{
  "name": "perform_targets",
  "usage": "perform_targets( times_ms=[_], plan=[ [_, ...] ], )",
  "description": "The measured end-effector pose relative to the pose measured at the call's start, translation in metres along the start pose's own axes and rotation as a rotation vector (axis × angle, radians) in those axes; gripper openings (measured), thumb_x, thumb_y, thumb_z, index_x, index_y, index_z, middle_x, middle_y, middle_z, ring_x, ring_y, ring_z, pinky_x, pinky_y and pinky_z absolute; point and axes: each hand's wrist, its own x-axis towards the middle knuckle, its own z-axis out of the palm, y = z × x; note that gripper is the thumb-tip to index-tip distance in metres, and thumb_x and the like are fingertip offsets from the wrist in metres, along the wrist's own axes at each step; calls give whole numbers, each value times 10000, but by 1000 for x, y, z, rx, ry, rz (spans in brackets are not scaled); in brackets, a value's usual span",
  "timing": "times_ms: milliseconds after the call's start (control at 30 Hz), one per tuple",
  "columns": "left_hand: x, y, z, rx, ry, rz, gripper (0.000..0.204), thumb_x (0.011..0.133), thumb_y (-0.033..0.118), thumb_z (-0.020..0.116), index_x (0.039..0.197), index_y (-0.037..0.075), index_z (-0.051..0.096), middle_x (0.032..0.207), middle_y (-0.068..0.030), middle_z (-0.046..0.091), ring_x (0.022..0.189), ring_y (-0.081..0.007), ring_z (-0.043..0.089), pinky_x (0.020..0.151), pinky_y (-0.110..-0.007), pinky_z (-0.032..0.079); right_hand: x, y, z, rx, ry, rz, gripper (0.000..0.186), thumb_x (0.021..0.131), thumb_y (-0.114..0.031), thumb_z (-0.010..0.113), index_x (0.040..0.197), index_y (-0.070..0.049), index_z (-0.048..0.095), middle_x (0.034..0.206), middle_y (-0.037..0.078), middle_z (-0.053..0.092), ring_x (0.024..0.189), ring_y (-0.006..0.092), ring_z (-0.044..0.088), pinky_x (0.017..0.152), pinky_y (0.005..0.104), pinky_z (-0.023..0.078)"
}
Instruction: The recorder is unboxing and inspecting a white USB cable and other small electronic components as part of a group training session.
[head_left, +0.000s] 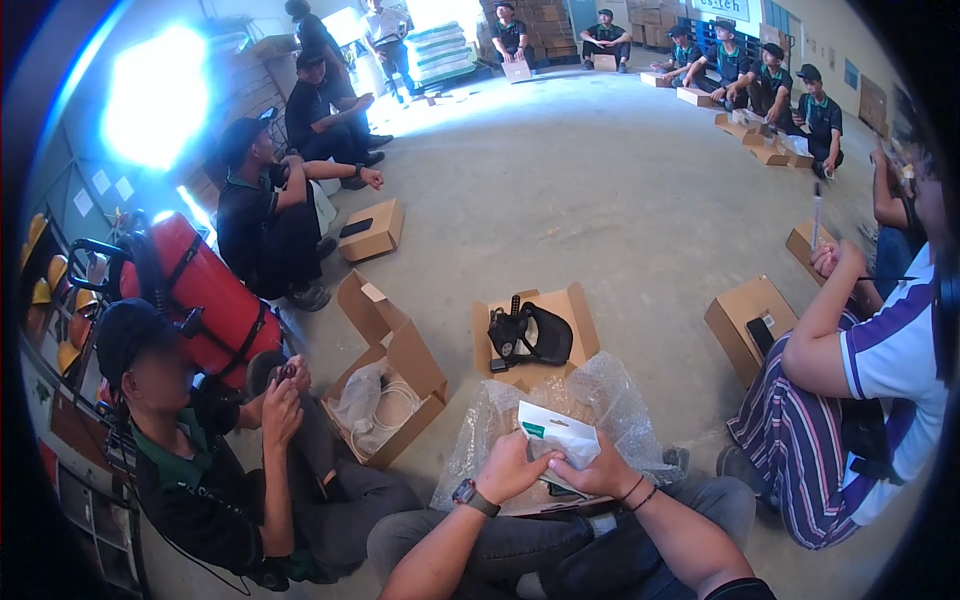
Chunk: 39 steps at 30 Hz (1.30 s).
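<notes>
Above my lap, my left hand (510,468) and my right hand (602,470) grip a small white packet (562,432) with a green label and a hanging slot. My thumbs meet at its near edge. Clear bubble wrap (610,395) spreads around and beyond the packet, over a cardboard box that it partly hides. Just past the wrap, a black cap-shaped item (550,338) lies on an open cardboard flap (575,305). Beside that item sits a dark device with a short ribbed stick (516,305). What lies beneath my hands is mostly hidden.
To the left stands an open cardboard box (425,375) holding a plastic bag and a white coiled cable. One person (180,450) sits close at left, another (880,380) at right beside a box with a phone (760,333). Several people sit around the concrete floor (580,200).
</notes>
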Motion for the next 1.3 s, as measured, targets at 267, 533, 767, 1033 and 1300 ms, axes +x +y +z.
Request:
perform_targets(
  times_ms=[267, 533, 767, 1033, 1300],
  plan=[
    [0, -8, 1, 12, -57, -50, 449, 876, 377, 837, 1041, -26, 728, 893, -256, 728, 854, -439, 713, 741, -470, 555, 2, -4, 0, -75, 26, -61, 382, 906, -216, 754, 1223, -10, 700, 1023, 148, 773, 903, 206, 732, 852, 359, 570],
    [0, -4, -1, 35, -49, -41, 443, 879, 390, 835, 967, -32, 734, 820, -249, 710, 774, -431, 710, 675, -469, 540, 0, -4, 1, -17, 30, -29, 403, 910, -208, 756, 1255, -11, 688, 1075, 134, 767, 951, 203, 723, 896, 362, 564],
    [-1, -5, -1, -16, -45, -37, 442, 877, 390, 836, 968, -30, 733, 780, -235, 696, 694, -414, 686, 642, -465, 524, 1, -4, 2, -45, 29, -38, 404, 906, -206, 758, 1249, -3, 691, 1063, 144, 773, 947, 208, 734, 876, 364, 570],
    [0, 4, -3, 59, -66, -78, 470, 876, 407, 838, 1022, -23, 716, 822, -245, 698, 751, -412, 701, 683, -469, 540, 1, 1, 0, 0, 2, 14, 353, 903, -204, 759, 1183, 6, 710, 963, 162, 773, 861, 213, 744, 807, 364, 576],
    [1, 11, -6, 57, -70, -97, 474, 874, 403, 838, 1023, -29, 712, 808, -239, 699, 735, -417, 698, 674, -470, 540, 1, 2, 2, -5, 26, -19, 358, 900, -200, 758, 1188, 8, 709, 968, 164, 776, 850, 213, 746, 798, 366, 577]
  ],
)
